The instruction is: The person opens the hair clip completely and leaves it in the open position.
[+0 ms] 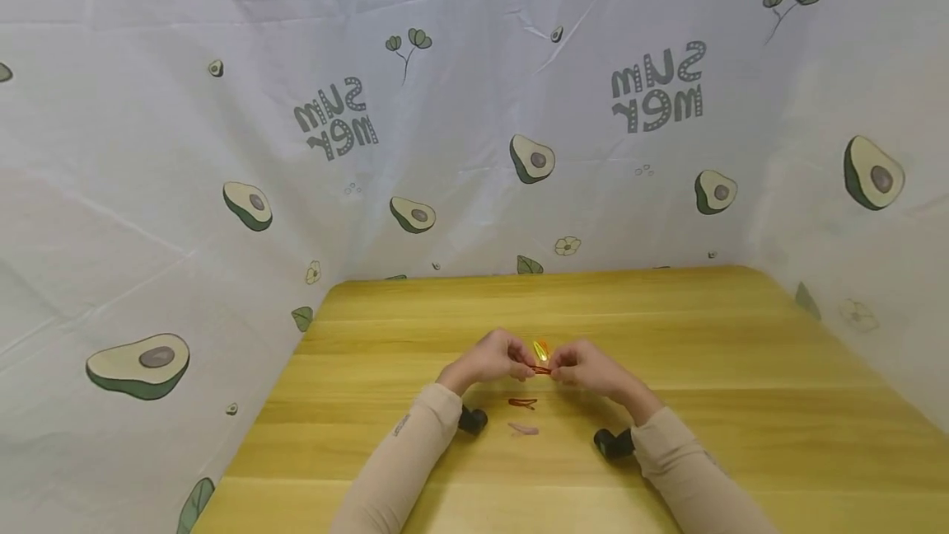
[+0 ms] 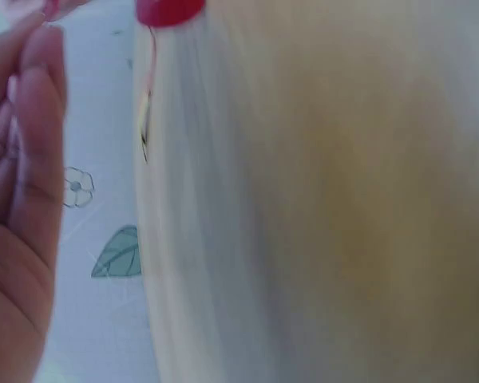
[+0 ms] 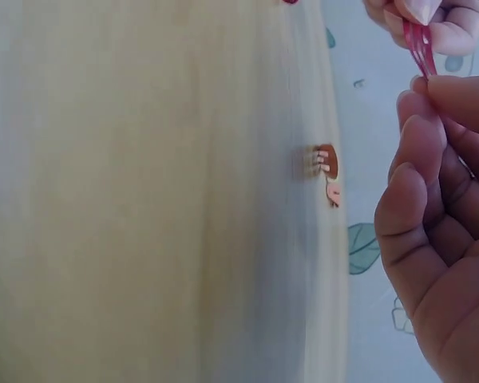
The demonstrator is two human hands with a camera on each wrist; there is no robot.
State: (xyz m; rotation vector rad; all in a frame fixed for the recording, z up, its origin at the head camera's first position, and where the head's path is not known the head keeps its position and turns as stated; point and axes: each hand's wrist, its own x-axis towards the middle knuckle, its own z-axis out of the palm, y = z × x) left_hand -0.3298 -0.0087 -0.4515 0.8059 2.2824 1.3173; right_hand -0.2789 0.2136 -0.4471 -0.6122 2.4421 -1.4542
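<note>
Over the middle of the table, both hands meet at a thin red hair clip (image 1: 542, 370). My left hand (image 1: 493, 359) pinches its left end and my right hand (image 1: 589, 369) pinches its right end. In the right wrist view, the red clip (image 3: 421, 49) stretches between the fingertips of the two hands. Just beyond the hands lie a yellow hair clip (image 1: 539, 350) and an orange piece partly behind it. Nearer to me are another red hair clip (image 1: 522, 403) and a pink hair clip (image 1: 524, 429). The left wrist view shows only part of the left hand (image 2: 20, 183).
The yellow wooden table (image 1: 415, 311) runs back to a white cloth (image 1: 460, 105) printed with avocados, which also hangs at both sides. A black wrist camera (image 1: 473, 420) sits under the left sleeve, and another black camera (image 1: 612, 444) under the right.
</note>
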